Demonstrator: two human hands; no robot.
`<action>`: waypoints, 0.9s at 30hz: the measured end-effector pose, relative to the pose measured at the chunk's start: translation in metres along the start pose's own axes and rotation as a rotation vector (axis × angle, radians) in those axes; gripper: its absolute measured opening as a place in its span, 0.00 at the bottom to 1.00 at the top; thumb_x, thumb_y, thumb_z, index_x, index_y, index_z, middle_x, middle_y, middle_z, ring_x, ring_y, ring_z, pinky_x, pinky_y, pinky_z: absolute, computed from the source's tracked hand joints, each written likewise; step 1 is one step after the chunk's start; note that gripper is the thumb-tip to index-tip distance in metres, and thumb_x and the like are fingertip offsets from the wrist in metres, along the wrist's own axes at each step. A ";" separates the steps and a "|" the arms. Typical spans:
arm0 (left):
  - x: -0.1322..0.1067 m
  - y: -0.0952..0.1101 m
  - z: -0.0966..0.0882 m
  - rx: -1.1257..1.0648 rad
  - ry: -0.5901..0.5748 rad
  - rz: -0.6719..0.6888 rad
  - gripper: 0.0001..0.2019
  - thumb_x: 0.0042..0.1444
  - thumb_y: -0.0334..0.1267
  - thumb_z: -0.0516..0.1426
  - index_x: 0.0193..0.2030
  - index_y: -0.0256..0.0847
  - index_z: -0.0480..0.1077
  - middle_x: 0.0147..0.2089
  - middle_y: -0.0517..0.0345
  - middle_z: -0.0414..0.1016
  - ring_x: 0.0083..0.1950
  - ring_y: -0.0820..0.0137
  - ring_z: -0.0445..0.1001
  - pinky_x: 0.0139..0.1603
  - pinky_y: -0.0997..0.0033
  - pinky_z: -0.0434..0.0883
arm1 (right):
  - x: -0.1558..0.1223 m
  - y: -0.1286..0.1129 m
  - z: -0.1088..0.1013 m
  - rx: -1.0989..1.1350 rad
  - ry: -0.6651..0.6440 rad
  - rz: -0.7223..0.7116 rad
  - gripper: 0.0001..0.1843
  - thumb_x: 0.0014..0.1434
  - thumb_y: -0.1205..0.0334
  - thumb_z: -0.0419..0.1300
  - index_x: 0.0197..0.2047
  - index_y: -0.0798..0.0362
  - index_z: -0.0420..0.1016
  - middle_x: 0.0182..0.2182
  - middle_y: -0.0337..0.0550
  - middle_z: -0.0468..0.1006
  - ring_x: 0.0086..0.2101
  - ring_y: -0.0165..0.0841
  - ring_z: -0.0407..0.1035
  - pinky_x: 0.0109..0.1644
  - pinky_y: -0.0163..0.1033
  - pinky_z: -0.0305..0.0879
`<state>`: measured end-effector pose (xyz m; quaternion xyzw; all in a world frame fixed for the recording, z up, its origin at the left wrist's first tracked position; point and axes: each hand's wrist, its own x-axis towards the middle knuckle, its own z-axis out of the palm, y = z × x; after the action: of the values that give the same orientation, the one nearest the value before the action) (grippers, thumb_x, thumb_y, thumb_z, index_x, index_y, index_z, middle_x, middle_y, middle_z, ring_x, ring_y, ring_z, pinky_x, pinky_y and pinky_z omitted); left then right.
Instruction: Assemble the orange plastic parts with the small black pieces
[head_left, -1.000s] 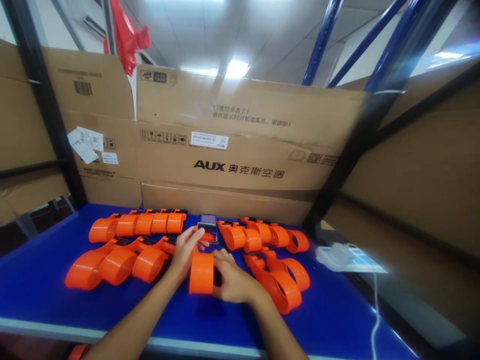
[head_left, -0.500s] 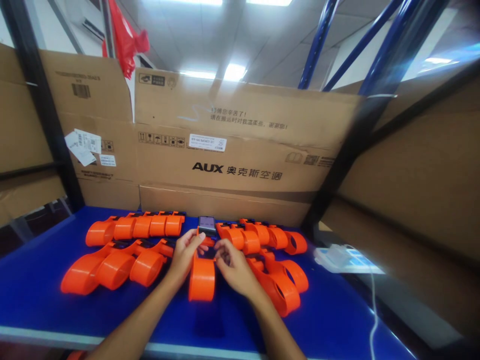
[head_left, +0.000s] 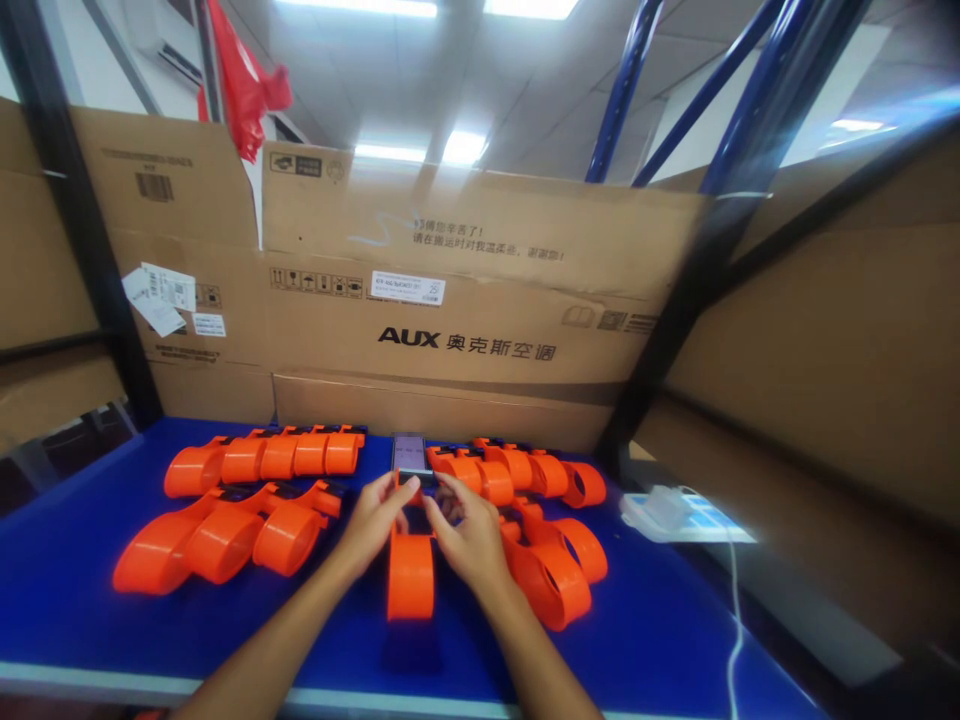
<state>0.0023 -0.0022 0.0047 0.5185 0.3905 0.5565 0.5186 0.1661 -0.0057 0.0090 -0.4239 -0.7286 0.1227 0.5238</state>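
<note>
An orange plastic piece (head_left: 411,578) with a wide round ring at its lower end and a narrower arm above is held up over the blue table, near its middle. My left hand (head_left: 376,515) is closed on the upper part of this piece from the left, thumb on top. From the right, my right hand (head_left: 466,522) grips the same upper part with thumb and fingers. A dark strip crosses the top between my fingertips, partly hidden by them. Just behind my hands stands a phone-like device (head_left: 410,450) with a lit screen.
Similar orange ring pieces lie in rows on the left (head_left: 217,545) and right (head_left: 559,580) of the blue table (head_left: 315,630). A white power strip (head_left: 686,518) with a cable sits at the right edge. Cardboard (head_left: 465,400) walls the back, between dark rack posts (head_left: 656,350).
My right hand has moved in from beside the orange piece to its upper part and now grips it. The held piece sits slightly lower, and the camera view has shifted a little.
</note>
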 end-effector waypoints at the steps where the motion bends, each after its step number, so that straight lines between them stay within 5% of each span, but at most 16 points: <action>1: 0.001 -0.001 0.000 0.002 -0.006 -0.007 0.23 0.55 0.55 0.61 0.47 0.36 0.74 0.29 0.60 0.73 0.18 0.78 0.65 0.19 0.78 0.61 | 0.000 0.001 0.000 -0.013 -0.002 0.001 0.21 0.61 0.56 0.62 0.55 0.53 0.76 0.30 0.42 0.81 0.22 0.30 0.70 0.29 0.34 0.70; 9: 0.005 -0.012 -0.003 -0.016 0.016 -0.014 0.20 0.55 0.50 0.62 0.47 0.37 0.76 0.35 0.55 0.78 0.17 0.79 0.63 0.18 0.76 0.60 | -0.004 0.003 0.002 -0.031 -0.102 -0.002 0.18 0.63 0.59 0.58 0.54 0.53 0.78 0.32 0.44 0.83 0.26 0.34 0.75 0.29 0.34 0.71; 16: 0.005 -0.014 -0.006 -0.008 0.085 -0.038 0.17 0.53 0.48 0.63 0.42 0.36 0.77 0.22 0.63 0.70 0.17 0.78 0.60 0.19 0.77 0.58 | -0.002 -0.001 0.005 0.018 -0.179 0.068 0.20 0.65 0.57 0.56 0.57 0.54 0.77 0.35 0.46 0.84 0.28 0.36 0.77 0.32 0.36 0.72; 22: 0.011 -0.016 -0.009 -0.201 0.217 -0.081 0.18 0.48 0.49 0.66 0.39 0.37 0.75 0.28 0.61 0.73 0.19 0.79 0.62 0.20 0.77 0.60 | -0.001 0.003 0.011 0.203 -0.174 0.205 0.26 0.61 0.58 0.58 0.62 0.55 0.72 0.43 0.49 0.83 0.34 0.37 0.78 0.39 0.38 0.75; 27: 0.015 -0.022 -0.008 -0.311 0.307 -0.145 0.18 0.49 0.49 0.66 0.40 0.37 0.72 0.29 0.60 0.75 0.22 0.74 0.69 0.25 0.73 0.68 | -0.002 0.008 0.015 0.093 -0.205 0.334 0.27 0.57 0.67 0.56 0.60 0.56 0.73 0.43 0.49 0.83 0.42 0.39 0.79 0.50 0.41 0.73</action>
<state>-0.0004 0.0166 -0.0156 0.3123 0.4106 0.6437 0.5652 0.1575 0.0022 -0.0036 -0.4994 -0.6912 0.2840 0.4383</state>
